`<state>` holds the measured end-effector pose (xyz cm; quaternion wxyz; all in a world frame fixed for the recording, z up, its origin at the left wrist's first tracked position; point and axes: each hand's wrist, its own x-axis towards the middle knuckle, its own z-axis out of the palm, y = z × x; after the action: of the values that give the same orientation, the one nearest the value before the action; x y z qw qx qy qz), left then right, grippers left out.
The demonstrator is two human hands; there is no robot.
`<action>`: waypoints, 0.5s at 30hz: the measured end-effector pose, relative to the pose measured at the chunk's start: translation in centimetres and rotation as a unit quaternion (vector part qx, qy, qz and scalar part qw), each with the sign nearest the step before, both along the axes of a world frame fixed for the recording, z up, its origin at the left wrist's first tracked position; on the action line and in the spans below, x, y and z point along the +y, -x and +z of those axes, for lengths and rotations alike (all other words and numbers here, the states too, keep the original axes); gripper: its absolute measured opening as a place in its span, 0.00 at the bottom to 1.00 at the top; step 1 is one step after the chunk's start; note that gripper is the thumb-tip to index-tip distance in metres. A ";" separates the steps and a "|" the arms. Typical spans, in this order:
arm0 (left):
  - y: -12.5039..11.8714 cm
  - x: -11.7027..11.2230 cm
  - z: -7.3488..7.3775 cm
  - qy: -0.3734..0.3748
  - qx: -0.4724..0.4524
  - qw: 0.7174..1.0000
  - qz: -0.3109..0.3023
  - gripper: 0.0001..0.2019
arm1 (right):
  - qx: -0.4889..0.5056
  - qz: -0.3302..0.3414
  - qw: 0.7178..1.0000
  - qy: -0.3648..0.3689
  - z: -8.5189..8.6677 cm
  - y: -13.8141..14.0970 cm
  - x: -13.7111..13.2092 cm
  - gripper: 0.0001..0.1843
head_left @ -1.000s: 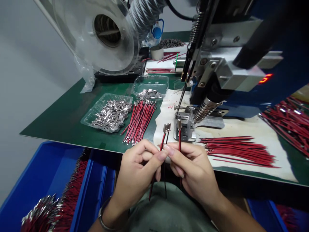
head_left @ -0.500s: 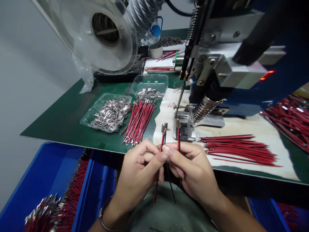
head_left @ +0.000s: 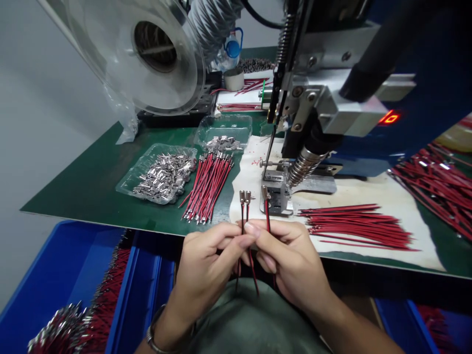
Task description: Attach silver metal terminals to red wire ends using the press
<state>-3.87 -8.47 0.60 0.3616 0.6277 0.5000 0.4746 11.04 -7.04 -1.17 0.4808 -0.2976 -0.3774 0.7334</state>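
My left hand point(head_left: 206, 268) and my right hand point(head_left: 291, 260) meet at the front edge of the green bench, fingertips touching. Between them stand three short red wires point(head_left: 245, 216) with metal terminals at their upper ends. The left hand pinches two of them. A third wire point(head_left: 266, 209) rises from the right hand's fingers, its terminal close to the small metal die point(head_left: 276, 189) of the crimping machine point(head_left: 332, 98). The wires' lower ends hang down over my lap.
A clear tray of loose metal terminals point(head_left: 162, 172) and a second tray point(head_left: 224, 135) sit at left, beside a bundle of terminated red wires point(head_left: 208, 184). Bare red wires point(head_left: 354, 226) lie at right. A clear reel point(head_left: 147, 54) stands behind. Blue bins point(head_left: 73, 285) hold finished wires below.
The two wires in my left hand have swung upright and closer together. Both hands have drifted slightly left and down in view. The machine's red display now reads clearly.
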 end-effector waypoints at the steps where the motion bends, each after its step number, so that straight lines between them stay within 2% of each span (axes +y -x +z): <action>1: 0.2 0.1 0.1 -0.008 0.017 1.000 -0.016 0.09 | -0.004 0.001 1.000 0.001 -0.1 0.0 0.0 0.16; 5: 0.9 0.3 0.4 0.036 0.009 0.998 -0.057 0.10 | -0.011 0.031 0.999 -0.007 0.0 -0.1 -0.2 0.17; 9: 1.2 0.1 0.8 0.079 -0.025 0.995 -0.059 0.10 | -0.018 0.051 0.998 -0.014 0.6 0.1 -0.1 0.19; 12: 1.0 0.1 0.9 0.077 -0.037 0.994 -0.064 0.17 | 0.004 0.065 0.998 -0.008 0.9 0.3 0.2 0.18; 15: 0.9 0.2 0.9 0.119 -0.054 0.985 -0.111 0.26 | 0.023 0.083 0.996 0.001 0.8 0.3 0.2 0.19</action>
<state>-4.77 -8.31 1.46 0.5108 0.6054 0.4595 0.4018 10.70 -6.80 -0.35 0.4264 -0.2485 -0.3888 0.7780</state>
